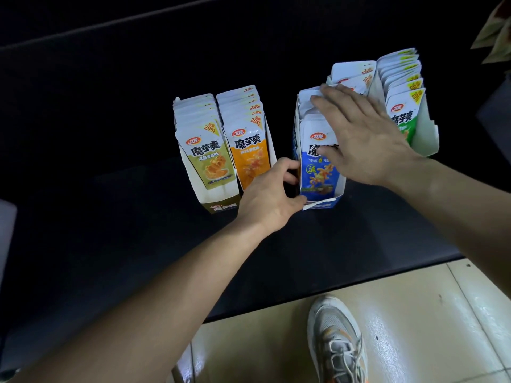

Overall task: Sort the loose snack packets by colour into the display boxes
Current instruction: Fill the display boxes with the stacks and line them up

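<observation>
Several display boxes of snack packets stand on a dark surface. The left box (218,207) holds a row of olive packets (206,158) and a row of orange packets (250,158). A blue box (320,204) in the middle holds blue packets (318,175). My left hand (268,197) grips the blue box's front left corner, thumb on its front edge. My right hand (359,134) lies flat with straight fingers on the tops of the blue packets. Behind it stand a row of white-topped packets (356,73) and a box of green packets (405,111).
The dark surface (110,244) ends at a front edge near my legs, with tiled floor (414,313) and my shoe (336,341) below. A pale object (7,230) sits at the left edge and patterned packaging (497,31) at the top right corner.
</observation>
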Demonstrator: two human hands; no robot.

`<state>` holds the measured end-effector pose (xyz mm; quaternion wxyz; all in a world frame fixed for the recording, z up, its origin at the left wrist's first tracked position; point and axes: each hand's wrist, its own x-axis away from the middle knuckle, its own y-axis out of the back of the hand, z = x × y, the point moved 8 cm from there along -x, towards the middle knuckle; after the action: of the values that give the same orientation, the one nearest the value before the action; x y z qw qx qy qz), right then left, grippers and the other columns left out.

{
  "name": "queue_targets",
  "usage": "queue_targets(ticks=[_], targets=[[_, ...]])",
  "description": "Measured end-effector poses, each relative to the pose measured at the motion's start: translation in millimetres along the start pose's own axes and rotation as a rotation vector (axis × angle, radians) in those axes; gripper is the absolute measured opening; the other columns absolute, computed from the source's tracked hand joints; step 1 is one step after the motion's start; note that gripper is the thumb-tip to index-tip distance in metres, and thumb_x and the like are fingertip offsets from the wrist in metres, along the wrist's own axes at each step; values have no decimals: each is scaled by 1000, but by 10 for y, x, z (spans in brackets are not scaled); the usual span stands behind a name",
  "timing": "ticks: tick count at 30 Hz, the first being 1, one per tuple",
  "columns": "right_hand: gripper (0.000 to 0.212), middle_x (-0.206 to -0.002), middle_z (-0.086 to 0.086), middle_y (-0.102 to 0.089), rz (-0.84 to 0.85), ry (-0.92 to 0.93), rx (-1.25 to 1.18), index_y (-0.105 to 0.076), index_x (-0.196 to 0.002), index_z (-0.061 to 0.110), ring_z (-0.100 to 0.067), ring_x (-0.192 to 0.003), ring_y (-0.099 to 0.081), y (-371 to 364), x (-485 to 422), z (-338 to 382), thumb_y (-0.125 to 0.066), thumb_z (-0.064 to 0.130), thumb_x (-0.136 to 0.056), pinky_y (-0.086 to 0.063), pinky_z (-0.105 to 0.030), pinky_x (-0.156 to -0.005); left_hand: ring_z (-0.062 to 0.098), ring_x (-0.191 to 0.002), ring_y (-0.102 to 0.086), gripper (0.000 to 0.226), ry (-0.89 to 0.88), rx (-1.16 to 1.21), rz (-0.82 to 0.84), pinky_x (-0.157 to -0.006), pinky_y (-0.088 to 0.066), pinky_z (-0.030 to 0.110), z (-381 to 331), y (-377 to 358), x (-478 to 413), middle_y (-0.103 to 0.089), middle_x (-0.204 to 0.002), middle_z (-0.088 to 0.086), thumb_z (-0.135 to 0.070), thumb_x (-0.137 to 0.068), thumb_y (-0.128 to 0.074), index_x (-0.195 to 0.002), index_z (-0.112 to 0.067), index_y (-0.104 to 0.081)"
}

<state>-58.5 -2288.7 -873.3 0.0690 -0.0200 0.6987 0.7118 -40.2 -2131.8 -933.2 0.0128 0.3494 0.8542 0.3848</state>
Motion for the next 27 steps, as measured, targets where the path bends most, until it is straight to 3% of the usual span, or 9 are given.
queue_targets(ticks=[5,12,17,23,27], targets=[[99,-162,-8,-21,0,-27,4,-21,-156,18,-31,-149,-18,21,86,-8,-70,47,-74,-22,-57,-119,-1,-101,-51,59,-1,1,-5,-83,-42,25,-10,8,2,-64,-118,-18,-31,-86,-75,-136,-35,-45],[143,-164,-13,-9,81,-82,29,-5,-158,23,-34,-151,-10,-68,100,-31,-88,64,-50,-14,-56,-122,5,-90,-62,57,-1,-4,-8,-80,-48,28,-49,19,20,-65,-117,-19,-31,-85,-76,-134,-36,-46],[143,-164,-15,-11,84,-81,86,-7,-157,20,-36,-150,-15,-80,16,-15,-92,59,-49,-19,-57,-120,6,-85,-64,60,-7,-13,-2,-79,-53,30,-60,16,26,-64,-117,-20,-33,-85,-76,-136,-37,-43],[148,-166,-16,-2,89,-97,110,5,-158,20,-36,-152,-11,-103,26,0,-89,61,-51,-19,-57,-120,7,-86,-65,59,-14,-2,-4,-83,-54,34,-62,15,11,-65,-116,-18,-34,-86,-75,-135,-36,-44],[140,-164,-18,-8,24,-150,6,0,-158,17,-39,-151,-10,-59,211,-6,-83,66,-58,-16,-56,-122,9,-92,-66,55,7,31,10,-87,-53,34,-20,29,-16,-66,-115,-18,-34,-87,-73,-135,-37,-46]])
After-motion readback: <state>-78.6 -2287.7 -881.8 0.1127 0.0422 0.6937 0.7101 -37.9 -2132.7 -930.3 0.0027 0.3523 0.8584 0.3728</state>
